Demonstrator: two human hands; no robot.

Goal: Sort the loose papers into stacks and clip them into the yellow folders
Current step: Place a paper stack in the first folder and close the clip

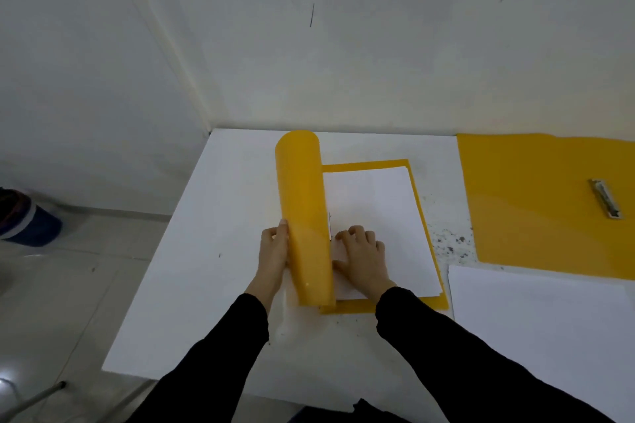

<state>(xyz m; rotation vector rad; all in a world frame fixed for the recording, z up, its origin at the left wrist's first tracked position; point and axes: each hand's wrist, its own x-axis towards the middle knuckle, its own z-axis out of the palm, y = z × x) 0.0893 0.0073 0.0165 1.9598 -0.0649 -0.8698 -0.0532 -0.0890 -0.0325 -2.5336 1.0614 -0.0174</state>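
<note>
Our left hand (273,251) grips the rolled-back cover of a yellow folder (302,216) on the worktop (206,285). Our right hand (364,257) rests bent-fingered on its papers (378,203), grip unclear. A second folder (532,203), lying open, and loose sheets (536,330) lie to the right.

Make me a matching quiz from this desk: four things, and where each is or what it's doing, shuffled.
1 left hand
2 right hand
3 metal clip
4 loose paper stack

A on the open folder, far right
B rests on the papers in the middle folder
C near right of the table
D holds the curled yellow cover

Pairs: 1-D, 2-B, 3-A, 4-C
</note>
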